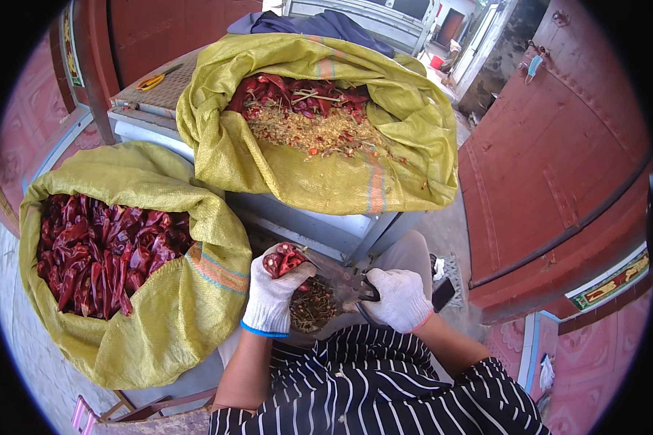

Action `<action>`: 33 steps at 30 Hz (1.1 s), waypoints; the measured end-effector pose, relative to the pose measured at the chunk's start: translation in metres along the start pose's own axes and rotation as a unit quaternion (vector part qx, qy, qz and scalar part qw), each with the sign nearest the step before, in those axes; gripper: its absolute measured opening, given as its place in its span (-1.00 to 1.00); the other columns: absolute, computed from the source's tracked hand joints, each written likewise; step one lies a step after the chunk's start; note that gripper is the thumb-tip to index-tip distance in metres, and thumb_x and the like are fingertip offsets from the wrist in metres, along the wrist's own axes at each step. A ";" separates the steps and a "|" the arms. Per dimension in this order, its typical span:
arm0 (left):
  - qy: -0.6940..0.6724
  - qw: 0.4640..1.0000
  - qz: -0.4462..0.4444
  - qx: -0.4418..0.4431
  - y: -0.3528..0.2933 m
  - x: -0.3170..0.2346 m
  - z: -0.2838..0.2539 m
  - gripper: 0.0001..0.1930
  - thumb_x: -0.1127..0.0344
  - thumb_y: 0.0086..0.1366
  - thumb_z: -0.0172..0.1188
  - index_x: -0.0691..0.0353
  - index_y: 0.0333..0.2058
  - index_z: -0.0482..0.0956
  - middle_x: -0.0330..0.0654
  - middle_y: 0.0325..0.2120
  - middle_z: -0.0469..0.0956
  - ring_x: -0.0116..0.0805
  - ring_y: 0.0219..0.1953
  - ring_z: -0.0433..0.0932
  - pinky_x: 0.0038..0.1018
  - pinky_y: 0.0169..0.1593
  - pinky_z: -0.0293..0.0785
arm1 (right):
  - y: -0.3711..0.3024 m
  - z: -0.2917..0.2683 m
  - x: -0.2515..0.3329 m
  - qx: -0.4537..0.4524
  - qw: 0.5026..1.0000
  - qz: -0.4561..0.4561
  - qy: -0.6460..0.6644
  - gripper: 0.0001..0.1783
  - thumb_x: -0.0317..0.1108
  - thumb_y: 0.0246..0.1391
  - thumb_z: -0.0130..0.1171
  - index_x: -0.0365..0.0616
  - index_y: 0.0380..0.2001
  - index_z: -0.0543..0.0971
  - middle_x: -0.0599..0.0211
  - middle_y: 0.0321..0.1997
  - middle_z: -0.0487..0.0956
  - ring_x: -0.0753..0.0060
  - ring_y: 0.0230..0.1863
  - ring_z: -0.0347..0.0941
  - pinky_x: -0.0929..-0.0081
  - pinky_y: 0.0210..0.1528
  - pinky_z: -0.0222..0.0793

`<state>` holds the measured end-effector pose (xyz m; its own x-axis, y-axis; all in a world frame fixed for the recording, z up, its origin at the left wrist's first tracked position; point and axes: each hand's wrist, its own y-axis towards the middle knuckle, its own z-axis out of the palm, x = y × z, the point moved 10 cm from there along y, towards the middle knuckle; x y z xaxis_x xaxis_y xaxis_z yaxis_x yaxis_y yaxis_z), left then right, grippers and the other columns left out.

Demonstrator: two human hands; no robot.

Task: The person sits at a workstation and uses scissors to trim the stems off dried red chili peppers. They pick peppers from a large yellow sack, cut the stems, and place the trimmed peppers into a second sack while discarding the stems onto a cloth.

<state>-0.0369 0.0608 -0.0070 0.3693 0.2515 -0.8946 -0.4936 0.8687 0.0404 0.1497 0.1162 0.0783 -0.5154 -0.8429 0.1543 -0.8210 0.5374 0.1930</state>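
To my right stands a red door [559, 167] with metal fittings near its upper edge. Pink patterned wall tiles [602, 351] adjoin its lower end; similar tiles [33, 123] line my left. Ahead of me, a red panel [181, 29] rises behind a pale-sided cabinet [146, 130]. The floor [22, 304] at my left is pale and streaked. Bright daylight fills the passage beyond, at upper right.

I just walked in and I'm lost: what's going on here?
The person's gloved left hand grips a bunch of red peppers; the gloved right hand holds scissors, blades toward them. Below is a pile of what look like stem bits. The left sack holds many red peppers. The upper sack has peppers too, with pale bits in front of them.
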 end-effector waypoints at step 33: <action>-0.355 0.924 -0.041 0.137 -0.002 0.018 0.026 -0.70 0.23 0.06 0.32 0.21 -0.62 0.39 -0.29 -0.74 0.29 -0.41 -0.64 0.21 -0.41 -0.40 0.11 | 0.021 0.023 0.008 0.099 0.984 -0.032 0.146 -0.46 0.07 -0.01 0.36 -0.17 -0.20 0.54 0.13 -0.35 0.62 0.06 -0.29 0.58 0.19 -0.20 0.48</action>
<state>-0.0091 0.0747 -0.0113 0.8679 0.3123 -0.3864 -0.2597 0.9482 0.1830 0.1229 0.1202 0.0608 -0.3920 -0.8159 0.4250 -0.8964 0.4427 0.0230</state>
